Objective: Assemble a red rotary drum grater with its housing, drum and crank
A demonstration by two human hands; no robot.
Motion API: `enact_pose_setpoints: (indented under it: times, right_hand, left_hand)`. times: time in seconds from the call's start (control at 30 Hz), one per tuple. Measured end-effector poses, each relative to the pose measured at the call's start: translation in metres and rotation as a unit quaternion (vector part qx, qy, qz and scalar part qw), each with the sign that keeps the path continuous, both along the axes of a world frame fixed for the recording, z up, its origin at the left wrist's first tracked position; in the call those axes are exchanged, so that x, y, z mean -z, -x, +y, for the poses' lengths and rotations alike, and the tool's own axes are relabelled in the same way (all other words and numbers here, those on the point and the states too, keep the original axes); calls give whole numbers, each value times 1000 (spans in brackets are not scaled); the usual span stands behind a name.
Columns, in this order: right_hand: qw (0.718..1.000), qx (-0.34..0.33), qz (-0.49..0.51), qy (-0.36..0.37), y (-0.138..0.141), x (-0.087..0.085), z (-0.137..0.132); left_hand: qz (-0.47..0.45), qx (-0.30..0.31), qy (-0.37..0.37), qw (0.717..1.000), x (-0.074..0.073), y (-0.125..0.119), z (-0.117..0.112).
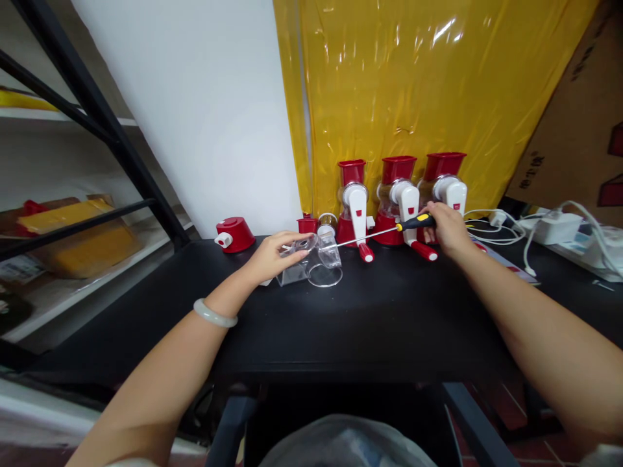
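My left hand (276,257) is closed on a clear plastic grater body (325,275) lying on the black table. With my right hand (446,228) I grip the black and yellow handle of a screwdriver (374,237). Its long metal shaft points left, and the tip reaches the clear body; whether it touches a screw there is too small to tell. Just behind stands a metal grater drum (327,222) beside a small red part (307,224). Farther left on the table sits a red base (235,235) with a white knob.
Three red and white rotary graters (354,201) with crank handles stand along the back of the black table (370,324). White cables and a power strip (603,250) lie at the right. A yellow sheet (389,97) hangs behind, and a shelf (97,259) stands left.
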State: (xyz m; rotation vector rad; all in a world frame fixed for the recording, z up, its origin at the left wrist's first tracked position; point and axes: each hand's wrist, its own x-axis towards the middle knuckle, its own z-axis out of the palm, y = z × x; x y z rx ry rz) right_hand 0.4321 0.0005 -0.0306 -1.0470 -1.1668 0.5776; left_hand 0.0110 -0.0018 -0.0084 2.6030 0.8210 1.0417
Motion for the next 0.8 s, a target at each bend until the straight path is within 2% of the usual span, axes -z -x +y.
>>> enact_pose_setpoints:
  times: [0.23,0.4,0.57,0.8]
  right_hand:
    - [998,-8,63,15,8,-2,-3]
    - [999,-7,28,-22,7,-4,-4]
    - [1000,7,0,-5,5,-4,-4]
    - [998,-10,67,18,10,-4,-3]
  left_hand:
    - [-4,1,-3,1000,0,-1,0]
    - [-6,2,-2,1000,0,0,-1]
    - [-5,0,-3,1000,1,0,1]
    - [-6,3,-3,1000,0,-1,-1]
